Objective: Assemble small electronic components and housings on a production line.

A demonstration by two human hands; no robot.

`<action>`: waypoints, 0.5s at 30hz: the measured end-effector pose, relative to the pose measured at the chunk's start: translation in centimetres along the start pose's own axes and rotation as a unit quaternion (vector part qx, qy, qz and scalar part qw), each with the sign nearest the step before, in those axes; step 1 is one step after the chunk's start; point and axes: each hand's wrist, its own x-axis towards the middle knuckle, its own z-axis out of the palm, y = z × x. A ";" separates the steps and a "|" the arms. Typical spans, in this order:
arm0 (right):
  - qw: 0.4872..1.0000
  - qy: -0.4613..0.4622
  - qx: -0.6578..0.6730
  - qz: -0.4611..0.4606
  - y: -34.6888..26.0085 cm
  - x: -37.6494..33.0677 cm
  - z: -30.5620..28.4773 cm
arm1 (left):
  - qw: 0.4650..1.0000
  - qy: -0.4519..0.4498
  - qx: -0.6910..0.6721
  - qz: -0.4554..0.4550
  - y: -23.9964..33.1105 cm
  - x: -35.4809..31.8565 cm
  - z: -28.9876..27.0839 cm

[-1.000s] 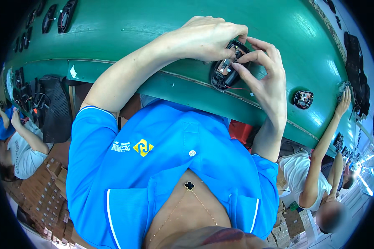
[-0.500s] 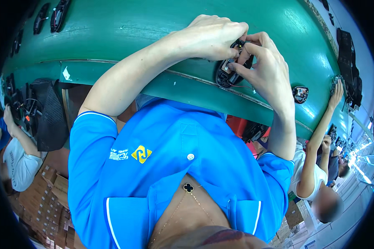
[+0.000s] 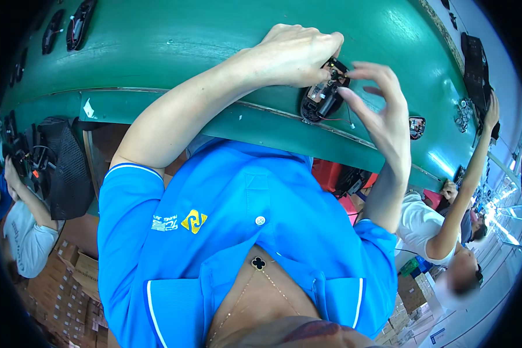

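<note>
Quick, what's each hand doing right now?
Left hand: holding the open black device.
Right hand: open, thumb and fingers apart beside it; contact unclear.

We see a workbench with a smooth green top, glossy enough to throw white glare toward its right edge. At the near edge, the black housing appears to be hard, shiny plastic; the material of its copper-coloured interior we cannot determine. Toward the left edge, black cases show similar plastic sheen. The white scrap on the bench front looks like paper. Below the near edge we note a blue shirt of matt cloth, coarse black mesh and matt brown cardboard boxes.
</note>
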 end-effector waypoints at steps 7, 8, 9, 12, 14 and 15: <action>0.972 0.005 0.085 0.218 1.0 -7.4 0.6 | 1.000 -0.009 -0.011 0.013 -0.1 0.0 -0.3; 0.965 0.026 0.123 0.228 1.3 -7.6 1.1 | 1.000 -0.015 -0.014 0.007 0.0 0.0 -0.5; 0.957 0.046 0.161 0.237 1.4 -7.7 1.5 | 1.000 -0.020 -0.016 0.001 0.1 0.0 -0.6; 0.944 0.086 0.223 0.227 1.5 -7.6 2.1 | 1.000 -0.023 -0.018 0.001 0.1 0.1 -0.5; 0.937 0.121 0.265 0.192 1.4 -7.4 2.5 | 0.999 -0.017 -0.024 0.012 0.0 0.1 -0.3; 0.932 0.138 0.285 0.174 1.4 -7.3 2.6 | 0.999 -0.014 -0.028 0.018 0.0 0.1 -0.3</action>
